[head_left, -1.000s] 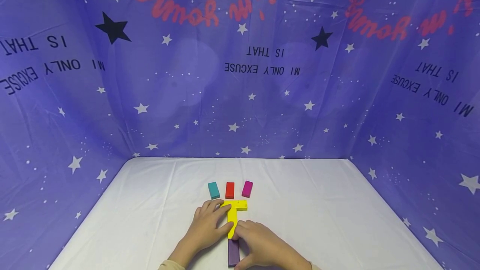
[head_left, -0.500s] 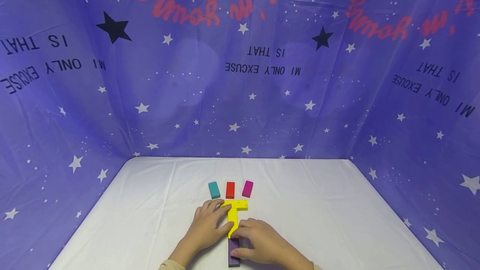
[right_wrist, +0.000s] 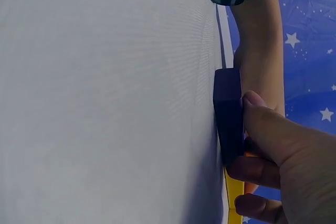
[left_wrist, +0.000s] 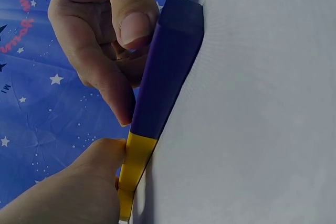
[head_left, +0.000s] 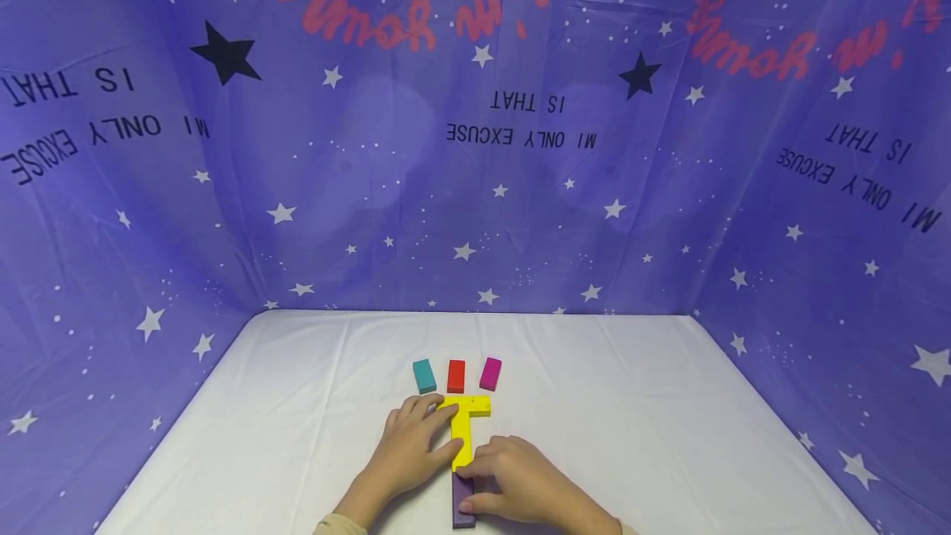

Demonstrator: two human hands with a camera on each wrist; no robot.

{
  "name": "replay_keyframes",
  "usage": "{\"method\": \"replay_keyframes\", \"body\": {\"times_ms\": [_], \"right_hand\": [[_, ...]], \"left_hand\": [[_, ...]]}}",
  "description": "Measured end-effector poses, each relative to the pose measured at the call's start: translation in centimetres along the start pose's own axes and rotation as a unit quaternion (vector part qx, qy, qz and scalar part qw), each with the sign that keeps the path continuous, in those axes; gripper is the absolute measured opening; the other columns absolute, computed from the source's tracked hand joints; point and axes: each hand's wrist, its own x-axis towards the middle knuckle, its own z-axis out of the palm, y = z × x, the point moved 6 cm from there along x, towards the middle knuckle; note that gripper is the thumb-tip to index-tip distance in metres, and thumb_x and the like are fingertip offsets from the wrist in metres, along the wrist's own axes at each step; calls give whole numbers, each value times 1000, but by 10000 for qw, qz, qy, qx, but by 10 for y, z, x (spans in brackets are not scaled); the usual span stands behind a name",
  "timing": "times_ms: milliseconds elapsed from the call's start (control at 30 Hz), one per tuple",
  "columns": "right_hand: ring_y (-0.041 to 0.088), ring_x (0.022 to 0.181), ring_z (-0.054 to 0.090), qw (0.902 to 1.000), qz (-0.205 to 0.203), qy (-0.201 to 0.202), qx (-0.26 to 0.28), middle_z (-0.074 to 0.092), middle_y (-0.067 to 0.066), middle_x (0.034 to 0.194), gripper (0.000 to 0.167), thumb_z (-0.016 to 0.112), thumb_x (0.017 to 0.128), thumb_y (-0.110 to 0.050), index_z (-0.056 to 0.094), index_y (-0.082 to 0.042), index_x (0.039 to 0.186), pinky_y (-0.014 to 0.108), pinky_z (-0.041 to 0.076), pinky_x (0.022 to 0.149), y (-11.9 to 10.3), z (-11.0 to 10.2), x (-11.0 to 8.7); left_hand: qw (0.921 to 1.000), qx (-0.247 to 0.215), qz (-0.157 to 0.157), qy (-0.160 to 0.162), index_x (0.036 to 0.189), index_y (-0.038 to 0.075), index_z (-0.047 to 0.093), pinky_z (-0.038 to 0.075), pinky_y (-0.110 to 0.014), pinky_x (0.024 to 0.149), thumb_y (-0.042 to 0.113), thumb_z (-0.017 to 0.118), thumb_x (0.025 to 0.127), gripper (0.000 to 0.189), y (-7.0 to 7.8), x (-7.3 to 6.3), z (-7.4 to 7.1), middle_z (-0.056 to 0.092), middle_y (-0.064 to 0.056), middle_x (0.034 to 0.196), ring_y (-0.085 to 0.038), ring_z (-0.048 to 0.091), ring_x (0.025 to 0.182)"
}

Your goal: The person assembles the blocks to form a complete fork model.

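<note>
- Fingers of the left hand (head_left: 407,446) lie spread and loosely bent, released from any clasp: the index rests on the yellow crossbar (head_left: 478,404) and the thumb touches the yellow stem (head_left: 462,428).
- Crossbar and stem form a T flat on the white table (head_left: 631,419); the purple block (head_left: 462,489) lies lengthwise at the stem's near end, carrying its line toward the person.
- Bent fingers of the right hand (head_left: 520,481) touch the purple block, thumb on its top and index near the seam with the yellow; whether they pinch or only press, one cannot tell.
- Good handling here probably means light pressure: the left hand steadies the T while the right squares purple against the stem, long edges level, without shoving the row forward.
- Leftmost beyond the crossbar lies the teal block (head_left: 423,376), then the red block (head_left: 456,376), then the magenta block (head_left: 490,374), all apart from one another.
- Red sits just past the crossbar, so a forward push could bump it; the left hand covers the crossbar's left end, and the right index partly hides the seam.
- Starry cloth (head_left: 416,221) hangs behind the table and along both sides, well apart from the work.
</note>
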Motion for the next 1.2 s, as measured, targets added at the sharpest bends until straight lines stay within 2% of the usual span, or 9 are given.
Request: {"method": "replay_keyframes", "body": {"times_ms": [467,733,1067,1200], "right_hand": [[-8,89,56,9996,183,-137,175,69,-26,100,46,60,88,-64,72,-32,119,28,53,89,2,0,4],[-7,68,47,9967,491,-255,596,60,-28,79,45,65,86,-61,73,-30,117,16,45,73,6,5,5],[-7,73,50,9957,555,-270,696,62,-28,82,43,65,86,-60,73,-30,117,18,47,77,6,4,4],[-8,77,51,9970,387,-135,662,64,-28,86,40,63,89,-59,74,-30,115,20,50,80,6,3,4]], "left_hand": [[9999,53,-52,-72,134,26,62,39,-50,100,55,61,91,52,-3,2,1,54,-3,142,-27,44,132],[9999,19,-84,-104,134,26,62,39,-50,99,54,61,91,52,-2,1,1,54,-3,141,-27,45,132],[9999,-7,-65,-88,134,26,62,39,-48,97,52,63,90,51,-1,-1,1,54,-2,140,-27,45,131],[10000,33,-60,-71,134,26,62,39,-48,97,53,62,91,51,-1,0,2,54,-2,141,-26,45,131]]}}
